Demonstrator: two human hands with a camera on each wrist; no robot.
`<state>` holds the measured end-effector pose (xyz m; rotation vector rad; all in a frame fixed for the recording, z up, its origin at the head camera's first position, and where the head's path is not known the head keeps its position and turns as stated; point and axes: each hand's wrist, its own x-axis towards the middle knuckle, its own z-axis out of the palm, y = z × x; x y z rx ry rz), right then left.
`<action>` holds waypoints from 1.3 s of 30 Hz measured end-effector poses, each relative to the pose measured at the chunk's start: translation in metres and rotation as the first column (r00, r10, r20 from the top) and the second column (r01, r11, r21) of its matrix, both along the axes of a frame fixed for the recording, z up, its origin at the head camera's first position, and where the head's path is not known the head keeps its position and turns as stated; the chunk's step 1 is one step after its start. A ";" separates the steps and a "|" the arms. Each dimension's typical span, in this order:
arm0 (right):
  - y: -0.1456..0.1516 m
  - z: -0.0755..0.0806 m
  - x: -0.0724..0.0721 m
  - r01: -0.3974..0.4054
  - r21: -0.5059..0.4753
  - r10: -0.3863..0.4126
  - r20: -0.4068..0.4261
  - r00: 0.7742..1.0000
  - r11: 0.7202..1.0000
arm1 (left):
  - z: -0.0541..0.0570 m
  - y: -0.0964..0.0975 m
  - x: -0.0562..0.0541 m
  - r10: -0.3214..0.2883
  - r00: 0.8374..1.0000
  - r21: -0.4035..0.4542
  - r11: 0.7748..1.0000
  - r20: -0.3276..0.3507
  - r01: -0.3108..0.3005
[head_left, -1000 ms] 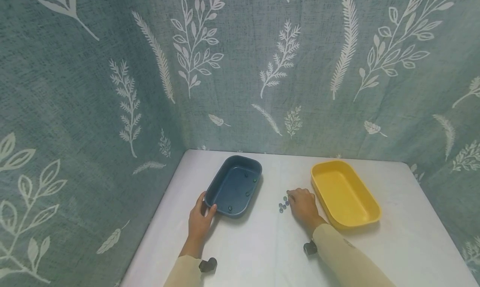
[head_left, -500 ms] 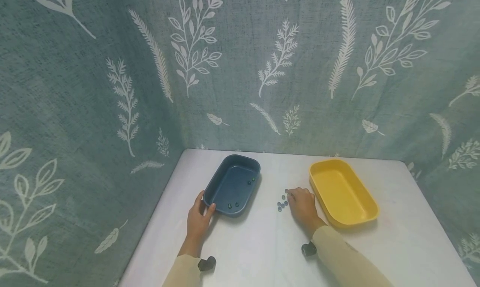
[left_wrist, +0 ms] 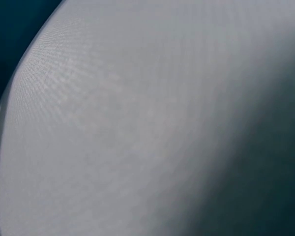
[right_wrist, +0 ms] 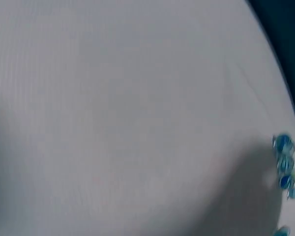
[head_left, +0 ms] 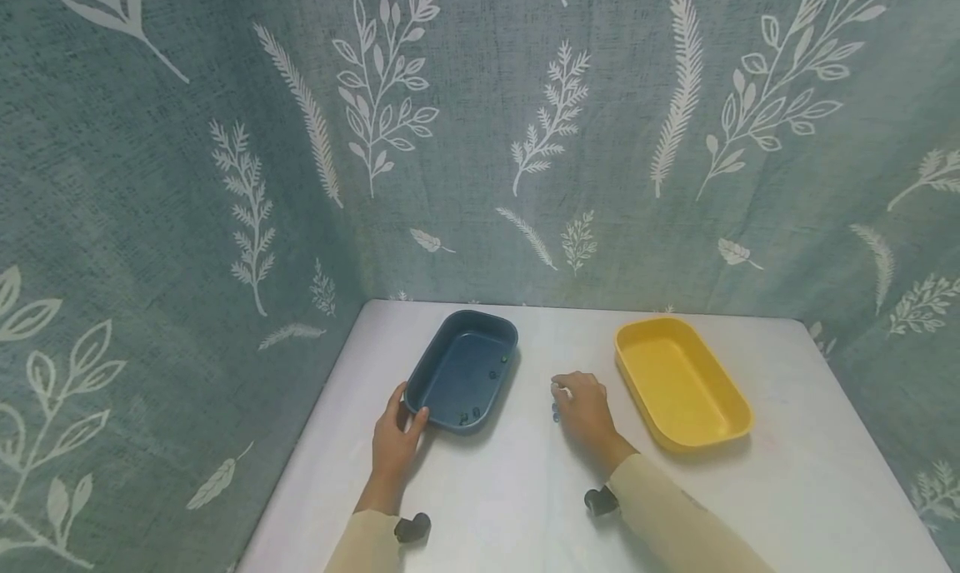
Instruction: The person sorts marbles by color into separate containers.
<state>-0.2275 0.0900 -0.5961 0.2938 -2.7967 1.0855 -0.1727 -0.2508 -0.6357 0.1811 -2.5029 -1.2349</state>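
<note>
My left hand grips the near-left corner of a dark blue tray, thumb on the near rim and fingers along the left side. Inside this tray lie several small dark green marbles, some near the front and others toward the far right. My right hand is over a small group of glass marbles on the table, its bent fingertips among them. It partly hides them in the head view. The right wrist view shows several blue-green glass marbles at its right edge. Whether the fingers pinch one is unclear.
A yellow tray with nothing visible in it stands right of my right hand. White cloth covers the table. Leaf-patterned green fabric rises behind and at both sides.
My right hand has moved left, over the marbles on the table. The marbles inside the blue tray have rolled about. My left hand has kept its hold on the tray.
</note>
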 end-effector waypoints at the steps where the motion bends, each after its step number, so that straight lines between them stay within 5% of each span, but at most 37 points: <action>1: -0.002 0.000 0.000 -0.008 0.000 0.008 -0.008 1.000 1.000 | 0.000 0.000 0.000 0.000 1.000 0.000 1.000 0.001 0.000; 15: -0.040 0.001 0.014 -0.115 -0.064 0.106 -0.137 0.985 0.991 | -0.001 -0.001 -0.001 -0.008 1.000 0.000 1.000 -0.015 0.008; 39: -0.087 0.011 0.027 -0.234 -0.012 0.231 -0.101 0.968 0.972 | 0.000 -0.001 0.001 -0.003 1.000 0.014 1.000 0.008 0.003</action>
